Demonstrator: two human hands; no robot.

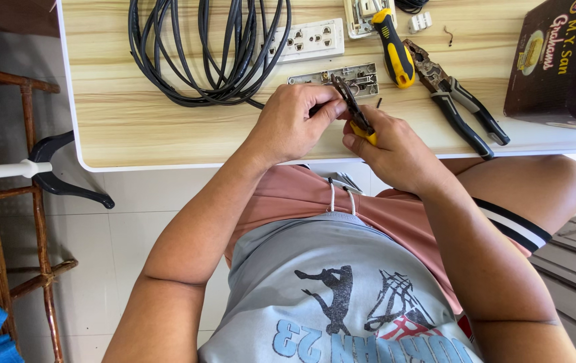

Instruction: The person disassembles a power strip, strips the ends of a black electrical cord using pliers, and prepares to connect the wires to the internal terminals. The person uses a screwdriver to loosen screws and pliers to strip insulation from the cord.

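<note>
My left hand [294, 121] pinches the end of a black cable [207, 54] near the table's front edge. My right hand [395, 151] grips a small pair of cutters with yellow handles [353, 107], whose jaws point up toward the cable end between my fingers. Just beyond the hands lies an opened grey socket strip base [341, 75] with metal contacts showing. The cable's coil spreads over the table behind my left hand.
On the light wooden table [133, 128]: a white socket cover [308, 40], a yellow-handled screwdriver [395, 50], black-handled pliers [459, 107], a small white connector [420, 22] and a dark box [560, 64] at right. A wooden chair frame [32, 202] stands left.
</note>
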